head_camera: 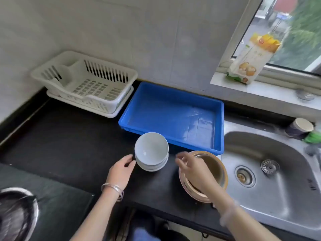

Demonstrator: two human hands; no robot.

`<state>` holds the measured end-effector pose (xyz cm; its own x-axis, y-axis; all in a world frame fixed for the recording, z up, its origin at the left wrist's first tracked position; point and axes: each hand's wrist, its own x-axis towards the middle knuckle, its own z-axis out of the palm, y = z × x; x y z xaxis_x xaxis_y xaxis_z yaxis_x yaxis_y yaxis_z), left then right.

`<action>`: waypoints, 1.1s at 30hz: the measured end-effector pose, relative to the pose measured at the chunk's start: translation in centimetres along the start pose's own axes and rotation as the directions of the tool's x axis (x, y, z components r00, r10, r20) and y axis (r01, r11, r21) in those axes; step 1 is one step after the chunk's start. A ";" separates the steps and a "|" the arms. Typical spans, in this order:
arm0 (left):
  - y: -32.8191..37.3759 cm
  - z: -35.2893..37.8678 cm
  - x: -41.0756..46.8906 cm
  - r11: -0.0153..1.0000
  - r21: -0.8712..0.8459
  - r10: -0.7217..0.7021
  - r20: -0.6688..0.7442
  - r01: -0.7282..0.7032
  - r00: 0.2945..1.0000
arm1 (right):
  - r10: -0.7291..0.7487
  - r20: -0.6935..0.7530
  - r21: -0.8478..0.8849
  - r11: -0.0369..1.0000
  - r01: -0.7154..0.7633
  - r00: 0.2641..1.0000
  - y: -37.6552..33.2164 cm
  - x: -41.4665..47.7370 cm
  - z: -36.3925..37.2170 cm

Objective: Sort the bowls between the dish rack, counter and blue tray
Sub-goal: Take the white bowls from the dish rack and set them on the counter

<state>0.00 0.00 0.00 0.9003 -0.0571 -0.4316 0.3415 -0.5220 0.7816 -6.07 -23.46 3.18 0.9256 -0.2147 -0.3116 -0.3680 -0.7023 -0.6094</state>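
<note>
Your left hand (121,169) is open, fingers relaxed, with the fingertips right at the left flank of the stack of white bowls (151,151); whether they already touch it is hard to tell. Your right hand (194,169) hangs over the near rim of the stack of tan bowls (214,165), fingers loosely spread and blurred, pointing toward the white stack and gripping nothing that shows. The white stack sits between your two hands, just ahead of the left fingertips and a little apart from the right ones, so the left hand is the nearer. Being round, the bowls offer no long axis to line up with; a two-sided clasp looks like the natural take. Both stacks stand on the black counter (60,140). Straight ahead of both hands, just past the white stack, lies the blue tray (170,136), its long side running across your reach, nothing in it. The white dish rack (83,80) stands farther off, ahead and to the left of your left hand, also holding no bowls. The steel sink (278,162) lies just right of your right hand.
</note>
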 end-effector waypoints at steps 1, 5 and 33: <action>0.4 0.1 0.5 1.000 0.001 0.023 -0.032 -0.023 0.999 | -0.015 -0.046 0.023 1.000 0.016 0.999 -0.7 1.4 0.2; 2.1 0.8 1.3 0.999 -0.028 0.038 -0.045 -0.039 0.998 | 0.041 -0.112 0.013 0.999 -0.040 0.993 -3.6 4.9 1.0; 4.6 3.5 1.8 0.994 0.031 -0.094 -0.305 0.109 0.948 | 0.096 -0.192 0.122 0.990 -0.074 0.977 -3.6 6.1 -3.7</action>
<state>2.23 -5.49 1.20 0.9032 0.2545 -0.3455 0.4291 -0.5509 0.7159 1.22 -24.76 6.16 0.8855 -0.4074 -0.2232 -0.4431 -0.5962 -0.6695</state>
